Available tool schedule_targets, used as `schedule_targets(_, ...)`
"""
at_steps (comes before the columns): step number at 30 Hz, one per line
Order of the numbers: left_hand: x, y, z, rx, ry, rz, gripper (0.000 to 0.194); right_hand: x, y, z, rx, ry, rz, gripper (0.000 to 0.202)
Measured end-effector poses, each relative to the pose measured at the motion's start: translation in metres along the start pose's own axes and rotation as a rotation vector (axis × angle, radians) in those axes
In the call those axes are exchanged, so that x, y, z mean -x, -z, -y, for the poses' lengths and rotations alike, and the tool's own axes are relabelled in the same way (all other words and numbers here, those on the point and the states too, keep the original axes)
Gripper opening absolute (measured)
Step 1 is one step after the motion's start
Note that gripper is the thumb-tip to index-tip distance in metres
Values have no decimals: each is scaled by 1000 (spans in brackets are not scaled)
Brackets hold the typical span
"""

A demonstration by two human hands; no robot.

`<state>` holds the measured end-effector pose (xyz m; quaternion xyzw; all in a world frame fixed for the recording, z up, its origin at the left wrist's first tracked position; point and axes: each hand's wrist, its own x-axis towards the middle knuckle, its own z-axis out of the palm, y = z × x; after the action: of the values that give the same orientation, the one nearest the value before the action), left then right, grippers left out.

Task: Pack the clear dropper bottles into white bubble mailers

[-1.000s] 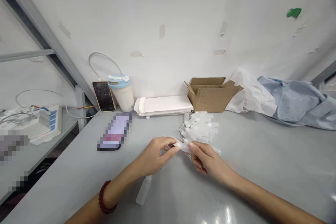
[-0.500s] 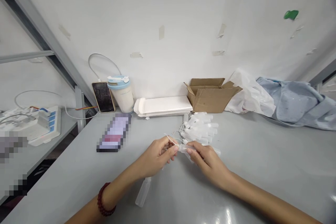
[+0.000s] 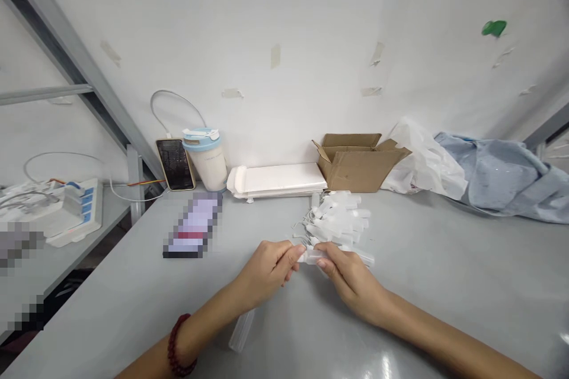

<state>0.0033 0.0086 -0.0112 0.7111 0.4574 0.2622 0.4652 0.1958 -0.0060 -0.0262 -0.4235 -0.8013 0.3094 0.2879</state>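
Over the middle of the table, my right hand (image 3: 351,277) is closed on the body of a small translucent plastic bottle (image 3: 313,256). My left hand (image 3: 274,266) pinches the narrow end of the same bottle, its thumb pressed to the bent forefinger. What sits between those fingertips is mostly hidden. Just beyond the hands lies a pile of similar frosted bottles (image 3: 340,219) with thin pale loops at their left side. Another clear bottle (image 3: 242,331) lies on the table, partly covered by my left forearm.
Along the wall stand a leaning phone (image 3: 175,164), a blue-lidded cup (image 3: 208,160), a stack of flat white boxes (image 3: 280,179), an open cardboard box (image 3: 362,169), a white plastic bag (image 3: 424,160) and blue-grey cloth (image 3: 502,172). A blurred-out phone (image 3: 193,225) lies left; a power strip (image 3: 84,213) is beyond.
My left hand has shifted slightly and its fingers have closed over the bottle's narrow end. The thin strand that stuck up there no longer shows. My right hand keeps its hold.
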Motion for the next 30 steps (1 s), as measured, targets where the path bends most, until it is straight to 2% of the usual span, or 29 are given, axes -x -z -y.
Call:
schedule_targets(7,0,3,2,-115,-217,-96,19,-4,3,3,-214,-136,31,38)
schedule_targets(13,0,2,7,-163,-344,-118,8,-6,1,-3,-434,-229,63,43)
schedule_targets(16,1,3,1,-105,-276,-96,11,-6,1,-1,-461,-237,59,43)
schedule_targets(20,3,7,-9,-43,-129,2,24,-5,2,5,-272,-151,-11,40)
schedule_targets(26,4,8,-9,45,-92,57,27,-2,1,5,-80,-65,-91,27)
schedule_targets(30,3,8,-6,137,-38,75,34,0,-1,-2,104,131,-214,22)
